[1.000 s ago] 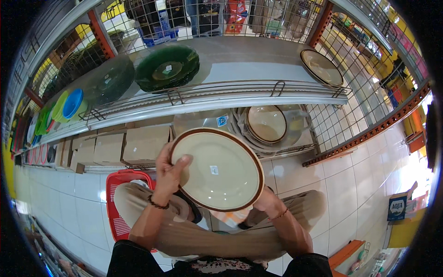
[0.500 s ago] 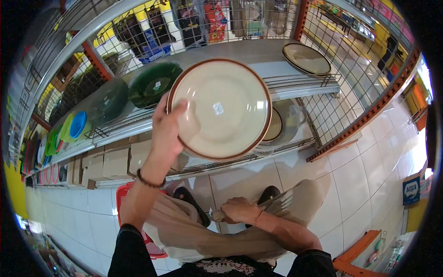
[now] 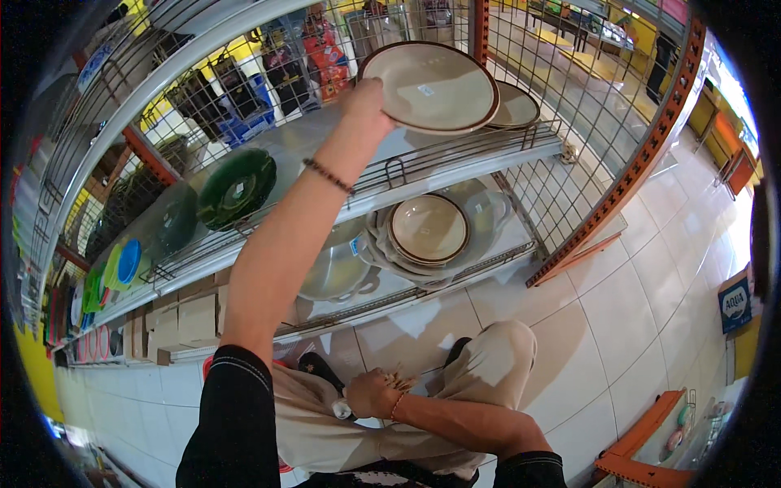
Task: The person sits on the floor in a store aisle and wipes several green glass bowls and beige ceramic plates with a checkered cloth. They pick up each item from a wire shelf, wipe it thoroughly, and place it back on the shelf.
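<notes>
My left hand (image 3: 372, 110) grips the left rim of a cream plate (image 3: 443, 89) with a brown edge and a small white sticker. The plate is tilted above the right part of the upper shelf. It partly covers a similar plate or stack of plates (image 3: 518, 107) there; whether they touch, I cannot tell. Low over my lap, my right hand (image 3: 372, 395) is closed around a small brush-like thing (image 3: 400, 381). Tan strands stick out on one side and a whitish end (image 3: 342, 409) on the other.
Green glass dishes (image 3: 237, 189) and bright plastic bowls (image 3: 128, 261) line the upper shelf (image 3: 455, 163), which has a wire front rail. Below are cream bowls (image 3: 429, 228) in clear basins and cardboard boxes (image 3: 195, 317). An orange upright (image 3: 630, 179) with wire mesh bounds the right side.
My left hand has carried the plate up, away and to the right, over the shelf, tilting it flatter. The lower bowls have come into view. My right hand has shifted slightly left.
</notes>
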Demonstrator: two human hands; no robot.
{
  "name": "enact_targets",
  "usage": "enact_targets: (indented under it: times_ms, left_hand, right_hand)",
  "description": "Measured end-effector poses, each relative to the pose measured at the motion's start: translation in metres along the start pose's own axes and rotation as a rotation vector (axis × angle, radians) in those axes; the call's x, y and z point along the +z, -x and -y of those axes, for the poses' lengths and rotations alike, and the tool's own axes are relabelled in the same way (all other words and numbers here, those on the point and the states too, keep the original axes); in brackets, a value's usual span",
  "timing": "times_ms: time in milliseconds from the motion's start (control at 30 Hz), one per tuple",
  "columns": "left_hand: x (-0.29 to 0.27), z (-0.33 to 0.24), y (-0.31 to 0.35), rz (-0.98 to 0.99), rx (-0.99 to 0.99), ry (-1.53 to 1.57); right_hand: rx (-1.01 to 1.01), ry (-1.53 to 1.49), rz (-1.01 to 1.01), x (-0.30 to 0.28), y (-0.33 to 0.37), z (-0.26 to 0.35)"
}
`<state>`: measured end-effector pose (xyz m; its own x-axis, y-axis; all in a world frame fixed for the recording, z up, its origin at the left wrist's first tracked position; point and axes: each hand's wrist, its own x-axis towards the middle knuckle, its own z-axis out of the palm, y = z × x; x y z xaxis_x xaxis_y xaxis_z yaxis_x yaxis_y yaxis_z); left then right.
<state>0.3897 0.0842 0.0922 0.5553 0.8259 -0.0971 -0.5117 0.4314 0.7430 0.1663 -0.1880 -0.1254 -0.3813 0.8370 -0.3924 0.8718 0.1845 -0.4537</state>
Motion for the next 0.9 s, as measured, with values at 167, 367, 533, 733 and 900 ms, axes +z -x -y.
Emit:
enact_targets:
  times_ms: [167,367,533,733,900]
  left_hand:
    - [0.028,0.037,-0.049,-0.257,0.084,-0.006]
    - [0.055,0.085,-0.069,-0.317,0.148,-0.139]
    - [0.069,0.116,-0.085,-0.445,0.341,-0.404]
    - [0.067,0.128,-0.095,-0.6,0.507,-0.587]
    - [0.067,0.132,-0.082,-0.45,0.336,-0.624]
  right_hand:
    - [-0.062,0.079,-0.27,0.024,0.001,-0.005]
    - [-0.017,0.086,-0.16,0.024,0.01,-0.009]
    - [-0.05,-0.02,-0.045,0.015,0.017,-0.008]
    - [-0.036,-0.032,0.007,0.009,0.021,-0.011]
    - [-0.041,-0.021,-0.094,0.025,0.015,-0.015]
